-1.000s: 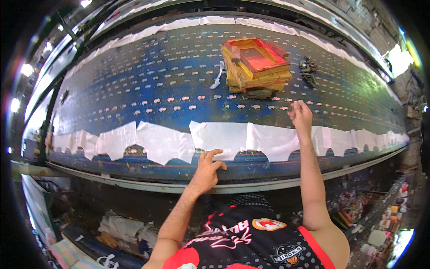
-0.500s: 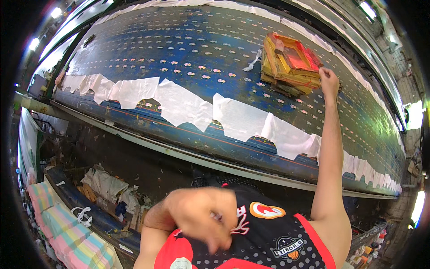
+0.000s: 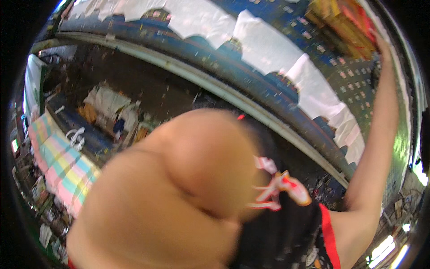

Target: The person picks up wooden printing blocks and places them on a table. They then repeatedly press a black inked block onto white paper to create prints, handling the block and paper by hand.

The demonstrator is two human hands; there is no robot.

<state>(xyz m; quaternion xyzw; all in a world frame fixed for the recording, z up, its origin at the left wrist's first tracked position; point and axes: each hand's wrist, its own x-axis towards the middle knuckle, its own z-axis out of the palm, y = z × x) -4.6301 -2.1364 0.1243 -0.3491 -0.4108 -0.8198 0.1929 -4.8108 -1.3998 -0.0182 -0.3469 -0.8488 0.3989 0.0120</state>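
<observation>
At the upper right, my right arm stretches out to a stack of yellow and red wooden screen-printing frames [image 3: 340,27]. My right hand [image 3: 383,48] is closed at the near right corner of the top red frame; blur hides its separate fingers. The frames rest on a long blue table [image 3: 264,11] printed with rows of small pale shapes. My left arm [image 3: 148,210] is bent very close in front of me, large and smeared by motion. The fingers of my left hand cannot be made out, nor whether they hold anything.
White cloth pieces [image 3: 268,45] line the table's near side, above a pale metal rail [image 3: 148,56]. Lower left are a pastel checked cloth stack [image 3: 58,157], a white cord loop [image 3: 76,138] and crumpled pale sheeting [image 3: 107,101] among scraps.
My view has swung, so the table and frames sit higher and farther right. My left hand has risen from my chest, and that arm now looms large. My right hand stays at the frame corner.
</observation>
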